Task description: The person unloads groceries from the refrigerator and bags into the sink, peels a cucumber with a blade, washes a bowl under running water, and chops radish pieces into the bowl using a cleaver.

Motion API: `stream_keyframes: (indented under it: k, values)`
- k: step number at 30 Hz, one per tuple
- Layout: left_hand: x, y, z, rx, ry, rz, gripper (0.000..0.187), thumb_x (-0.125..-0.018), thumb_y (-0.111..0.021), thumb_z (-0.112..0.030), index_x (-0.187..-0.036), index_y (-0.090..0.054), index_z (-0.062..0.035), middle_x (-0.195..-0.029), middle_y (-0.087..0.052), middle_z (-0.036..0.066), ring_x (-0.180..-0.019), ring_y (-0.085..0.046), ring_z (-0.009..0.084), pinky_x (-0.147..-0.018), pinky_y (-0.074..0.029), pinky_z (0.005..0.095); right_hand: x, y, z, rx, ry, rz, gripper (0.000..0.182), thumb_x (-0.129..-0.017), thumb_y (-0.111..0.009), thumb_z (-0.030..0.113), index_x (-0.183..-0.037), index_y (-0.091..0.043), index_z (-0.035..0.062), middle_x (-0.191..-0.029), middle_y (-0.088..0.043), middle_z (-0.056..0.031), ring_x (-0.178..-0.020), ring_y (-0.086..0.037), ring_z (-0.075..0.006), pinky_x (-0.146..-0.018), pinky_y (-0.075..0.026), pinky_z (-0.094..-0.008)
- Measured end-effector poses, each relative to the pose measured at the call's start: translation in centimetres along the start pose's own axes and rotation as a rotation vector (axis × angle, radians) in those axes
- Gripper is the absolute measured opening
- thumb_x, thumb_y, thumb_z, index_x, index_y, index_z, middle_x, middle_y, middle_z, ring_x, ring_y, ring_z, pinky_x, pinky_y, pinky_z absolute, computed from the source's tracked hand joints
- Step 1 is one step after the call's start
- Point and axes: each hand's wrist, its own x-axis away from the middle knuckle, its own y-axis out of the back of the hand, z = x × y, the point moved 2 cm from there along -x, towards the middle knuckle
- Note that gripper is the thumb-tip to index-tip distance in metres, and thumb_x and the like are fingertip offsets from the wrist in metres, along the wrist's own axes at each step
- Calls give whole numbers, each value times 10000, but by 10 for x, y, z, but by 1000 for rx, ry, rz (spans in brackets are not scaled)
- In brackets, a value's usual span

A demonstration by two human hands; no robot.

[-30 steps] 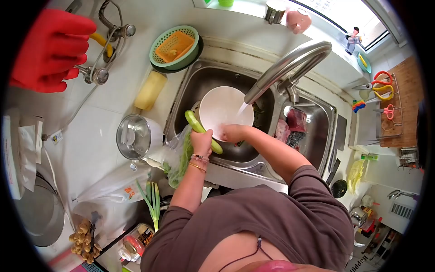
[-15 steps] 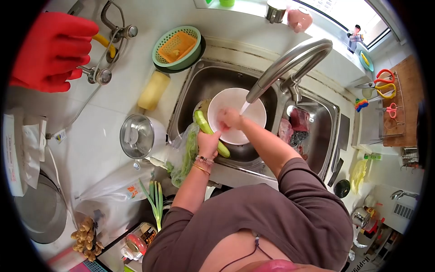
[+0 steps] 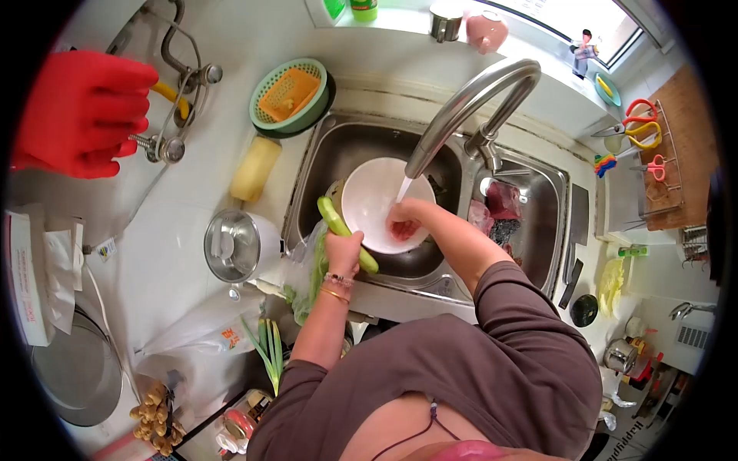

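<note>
A long green vegetable (image 3: 335,217) lies in the grip of my left hand (image 3: 344,253), beside the rim of a white bowl (image 3: 365,198) in the left sink basin (image 3: 315,161). Inside the bowl is my right hand (image 3: 405,221), its fingers low and reddish; whether they hold anything I cannot make out. Water runs from the curved faucet (image 3: 461,104) into the bowl near my right wrist. A plastic bag with leafy greens (image 3: 311,273) hangs at the sink's edge by my left hand.
Raw meat (image 3: 503,201) lies in the right basin. A knife (image 3: 573,269) rests right of it. Left of the sink stand a metal pot (image 3: 231,245), a yellow block-shaped item (image 3: 256,169) and a green colander (image 3: 264,79). Red gloves (image 3: 92,115) hang upper left.
My right hand has moved lower in the bowl, toward its near side. The view has shifted slightly. My left hand still grips the green vegetable.
</note>
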Motion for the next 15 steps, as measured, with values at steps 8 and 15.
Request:
stream_keyframes:
  k: [8,15]
  values:
    - [8,-5,-5,-18,58,132,326,-682,-642,-2,-982,-529,56,-790,-607,127,-626,-623,235,-459,-517,351,-5,-26,13,-181,305,-8,190,-760,-536,114,-629,-635,19,-609,-629,-138,-479,-613,-223,-457,-505,-350]
    - [-8,-13,0,-157,-83,131,258,-665,-643,-19,-901,-565,51,-773,-617,116,-630,-618,227,-523,-491,330,-73,10,-10,90,602,-680,162,-722,-573,142,-647,-608,3,-567,-592,-127,-479,-605,-248,-417,-470,-354]
